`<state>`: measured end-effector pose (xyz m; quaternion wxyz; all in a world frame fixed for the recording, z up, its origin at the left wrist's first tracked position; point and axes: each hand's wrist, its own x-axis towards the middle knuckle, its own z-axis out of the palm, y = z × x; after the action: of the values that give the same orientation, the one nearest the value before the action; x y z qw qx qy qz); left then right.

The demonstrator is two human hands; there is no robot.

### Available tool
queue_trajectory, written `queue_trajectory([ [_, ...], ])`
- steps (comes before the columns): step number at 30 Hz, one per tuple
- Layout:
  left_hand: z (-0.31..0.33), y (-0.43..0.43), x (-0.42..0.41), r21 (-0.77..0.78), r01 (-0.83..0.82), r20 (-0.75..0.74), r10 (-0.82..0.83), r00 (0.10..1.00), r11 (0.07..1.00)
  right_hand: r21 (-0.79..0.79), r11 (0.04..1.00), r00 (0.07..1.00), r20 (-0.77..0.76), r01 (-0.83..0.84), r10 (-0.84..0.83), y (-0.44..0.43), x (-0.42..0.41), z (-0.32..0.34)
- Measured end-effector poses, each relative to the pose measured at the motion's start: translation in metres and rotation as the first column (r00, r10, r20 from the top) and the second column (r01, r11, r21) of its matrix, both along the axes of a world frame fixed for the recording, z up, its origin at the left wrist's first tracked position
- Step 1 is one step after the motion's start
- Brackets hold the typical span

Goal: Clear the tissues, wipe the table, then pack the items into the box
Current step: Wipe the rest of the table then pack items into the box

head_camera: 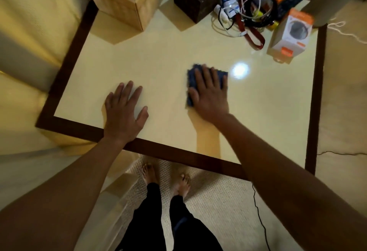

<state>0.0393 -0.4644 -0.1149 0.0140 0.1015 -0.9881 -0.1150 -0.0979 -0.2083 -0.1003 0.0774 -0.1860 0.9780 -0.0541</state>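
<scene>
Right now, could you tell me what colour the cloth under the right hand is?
The cloth is dark blue; head view.

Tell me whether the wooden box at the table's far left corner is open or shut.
Open. The wooden box has no lid or flaps across its top, and the head camera looks straight down past the rim onto its inner walls.

The table has a smooth, glossy cream top that mirrors a bright spot of light near its middle. Its dark brown border looks like matt wood. Near the table's centre lies a dark blue cloth, soft and nubbly. At the table's far left corner the box shows pale, grained wood. Beside it the dark tissue holder looks dull and textured. At the far right corner sit plastic-sheathed cables and a smooth printed cardboard package. Below the table's near edge the carpet is rough and woven.
</scene>
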Motion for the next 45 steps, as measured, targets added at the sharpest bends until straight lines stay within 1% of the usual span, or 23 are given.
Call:
queue_trajectory([
  [3, 0.001, 0.001, 0.000, 0.005, 0.002, -0.009, -0.002, 1.000, 1.000, 0.010, 0.963, 0.962, 0.044, -0.269, 0.268, 0.024, 0.090, 0.009],
  [5, 0.001, 0.001, 0.001, 0.006, 0.003, 0.010, -0.003, 1.000, 1.000, 0.053, 0.933, 0.933, 0.066, -0.357, 0.353, 0.070, 0.122, 0.011],
  [6, 0.001, 0.001, 0.001, 0.003, 0.001, 0.017, -0.001, 1.000, 1.000, 0.068, 0.941, 0.942, 0.066, -0.333, 0.328, 0.093, 0.119, 0.012],
  [7, 0.001, 0.001, 0.001, -0.003, -0.002, 0.022, 0.002, 1.000, 1.000, 0.083, 0.963, 0.966, 0.059, -0.257, 0.252, 0.112, 0.107, 0.011],
  [9, 0.001, 0.003, 0.000, -0.017, -0.001, 0.022, 0.002, 1.000, 1.000, 0.100, 0.995, 0.999, 0.035, -0.028, 0.024, 0.130, 0.067, 0.009],
  [11, 0.001, 0.002, 0.000, -0.020, -0.003, 0.007, 0.003, 1.000, 1.000, 0.063, 0.982, 0.984, 0.029, 0.176, -0.178, 0.117, 0.020, 0.010],
  [13, 0.000, 0.001, 0.001, -0.018, 0.002, -0.003, -0.002, 1.000, 1.000, 0.015, 0.961, 0.960, 0.037, 0.276, -0.276, 0.085, -0.009, 0.008],
  [15, -0.001, 0.000, 0.001, -0.015, 0.010, -0.003, -0.010, 1.000, 1.000, 0.008, 0.974, 0.974, 0.011, 0.226, -0.226, 0.048, 0.000, 0.002],
  [18, -0.001, -0.001, 0.002, -0.007, 0.010, -0.007, -0.010, 1.000, 1.000, 0.020, 0.998, 0.998, 0.009, -0.061, 0.061, 0.024, 0.086, 0.004],
  [20, -0.001, -0.001, 0.002, -0.007, 0.014, -0.002, -0.014, 1.000, 1.000, 0.011, 0.974, 0.972, 0.063, -0.226, 0.225, 0.050, 0.141, 0.010],
  [22, 0.000, -0.001, 0.001, -0.005, 0.013, -0.004, -0.013, 1.000, 1.000, 0.031, 0.958, 0.956, 0.079, -0.285, 0.281, 0.096, 0.160, 0.012],
  [23, 0.000, 0.001, 0.002, -0.001, 0.015, -0.007, -0.015, 1.000, 1.000, 0.059, 0.967, 0.967, 0.077, -0.249, 0.244, 0.119, 0.156, 0.013],
  [25, 0.001, 0.002, 0.003, -0.002, 0.008, -0.011, -0.008, 1.000, 1.000, 0.096, 0.993, 0.996, 0.058, -0.067, 0.061, 0.145, 0.128, 0.009],
  [27, 0.001, 0.003, 0.003, -0.010, 0.004, -0.012, -0.005, 1.000, 1.000, 0.078, 0.983, 0.985, 0.037, 0.164, -0.167, 0.140, 0.090, 0.009],
  [29, 0.001, 0.003, 0.003, -0.012, 0.004, -0.010, -0.004, 1.000, 1.000, 0.029, 0.954, 0.953, 0.029, 0.300, -0.300, 0.107, 0.066, 0.007],
  [30, 0.001, 0.003, 0.003, -0.011, 0.003, -0.009, -0.003, 1.000, 1.000, 0.016, 0.953, 0.953, 0.022, 0.302, -0.302, 0.085, 0.065, 0.006],
  [31, 0.001, 0.003, 0.003, -0.008, 0.005, -0.011, -0.005, 1.000, 1.000, 0.005, 0.966, 0.966, 0.013, 0.257, -0.257, 0.062, 0.073, 0.004],
  [34, 0.000, 0.001, 0.005, 0.019, -0.002, -0.024, 0.002, 1.000, 1.000, 0.016, 0.997, 0.997, 0.034, -0.072, 0.071, 0.025, 0.146, 0.006],
  [36, 0.001, 0.002, 0.006, 0.027, -0.001, -0.024, 0.002, 1.000, 1.000, 0.014, 0.979, 0.976, 0.080, -0.203, 0.201, 0.049, 0.186, 0.011],
  [39, 0.002, 0.002, 0.005, 0.027, -0.001, -0.025, 0.002, 1.000, 1.000, 0.042, 0.962, 0.960, 0.097, -0.269, 0.264, 0.108, 0.193, 0.012],
  [41, 0.000, 0.002, 0.004, 0.019, -0.001, -0.029, 0.002, 1.000, 1.000, 0.066, 0.971, 0.969, 0.103, -0.230, 0.223, 0.128, 0.171, 0.012],
  [43, -0.001, 0.002, 0.004, 0.010, 0.000, -0.033, 0.001, 0.999, 1.000, 0.069, 0.994, 0.995, 0.060, -0.082, 0.078, 0.126, 0.132, 0.010],
  [45, -0.003, 0.001, 0.003, 0.009, -0.001, -0.047, 0.002, 0.999, 1.000, 0.041, 0.994, 0.995, 0.016, 0.097, -0.097, 0.106, 0.084, 0.008],
])
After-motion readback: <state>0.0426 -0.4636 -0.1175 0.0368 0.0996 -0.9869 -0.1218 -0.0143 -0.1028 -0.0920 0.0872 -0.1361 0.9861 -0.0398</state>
